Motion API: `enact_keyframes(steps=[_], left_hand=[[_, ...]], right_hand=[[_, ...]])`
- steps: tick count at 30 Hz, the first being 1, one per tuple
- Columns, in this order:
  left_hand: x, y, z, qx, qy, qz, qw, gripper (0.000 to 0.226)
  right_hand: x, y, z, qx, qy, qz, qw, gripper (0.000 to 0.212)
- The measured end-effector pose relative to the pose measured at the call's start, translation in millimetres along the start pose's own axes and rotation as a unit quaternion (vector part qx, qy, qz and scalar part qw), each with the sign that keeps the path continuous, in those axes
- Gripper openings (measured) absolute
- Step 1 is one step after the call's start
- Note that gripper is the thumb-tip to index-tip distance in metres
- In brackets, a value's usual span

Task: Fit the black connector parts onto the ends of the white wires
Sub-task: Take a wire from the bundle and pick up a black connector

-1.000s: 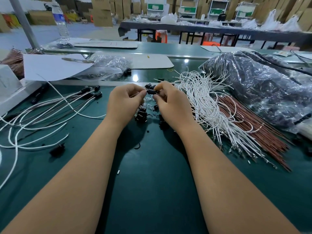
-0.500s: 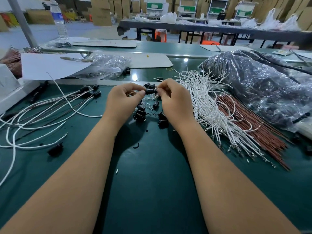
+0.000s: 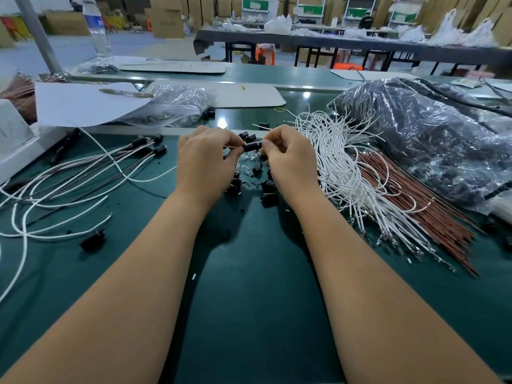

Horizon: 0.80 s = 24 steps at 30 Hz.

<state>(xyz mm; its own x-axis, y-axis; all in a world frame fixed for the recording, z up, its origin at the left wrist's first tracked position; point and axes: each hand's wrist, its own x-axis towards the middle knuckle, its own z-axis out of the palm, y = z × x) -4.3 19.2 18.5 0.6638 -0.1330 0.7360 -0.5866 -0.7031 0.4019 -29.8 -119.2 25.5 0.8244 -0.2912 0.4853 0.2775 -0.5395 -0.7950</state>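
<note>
A small black connector part [image 3: 252, 146] is held above the green table between both hands. My right hand [image 3: 291, 162] pinches its right end with curled fingers. My left hand [image 3: 206, 159] pinches its left end, where a thin wire enters; the wire's run is hidden by my fingers. Loose black connector parts [image 3: 267, 194] lie on the table under my hands. A pile of white wires [image 3: 340, 167] lies to the right. Finished wires with black connectors [image 3: 155, 148] lie to the left.
Red-brown wires [image 3: 415, 206] lie beside the white pile, and a big dark plastic bag [image 3: 432, 139] is at the right. A clear bag [image 3: 177, 106], white paper [image 3: 83, 103] and a white box [image 3: 13, 137] sit at the left. One black part [image 3: 92, 241] lies alone front left.
Both hands stay together on the connector; they shifted slightly away from me and the connector now shows more fully between the fingertips.
</note>
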Motion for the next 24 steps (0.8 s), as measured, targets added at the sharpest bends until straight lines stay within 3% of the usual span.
enact_keyframes(steps=[6, 9, 14, 19, 24], left_hand=[[0.8, -0.7, 0.5, 0.020, 0.000, 0.008, 1.000, 0.009], [1.7, 0.4, 2.4, 0.032, -0.035, 0.013, 0.999, 0.011], [0.8, 3.0, 2.1, -0.098, -0.079, -0.074, 0.989, 0.007], [1.4, 2.9, -1.8, -0.238, -0.114, -0.182, 0.947, 0.010], [2.7, 3.3, -3.9, -0.284, -0.111, -0.209, 0.929, 0.013]], right_hand=[[-0.6, 1.1, 1.3, -0.013, -0.008, -0.009, 1.000, 0.010], [-1.7, 1.6, 3.1, -0.027, -0.009, -0.026, 0.999, 0.009], [-1.6, 2.5, 3.6, -0.032, 0.000, -0.039, 0.999, 0.007], [-2.2, 1.5, 3.5, -0.008, -0.004, -0.036, 0.999, 0.008], [-1.0, 0.4, 0.0, 0.021, -0.035, -0.006, 0.999, 0.009]])
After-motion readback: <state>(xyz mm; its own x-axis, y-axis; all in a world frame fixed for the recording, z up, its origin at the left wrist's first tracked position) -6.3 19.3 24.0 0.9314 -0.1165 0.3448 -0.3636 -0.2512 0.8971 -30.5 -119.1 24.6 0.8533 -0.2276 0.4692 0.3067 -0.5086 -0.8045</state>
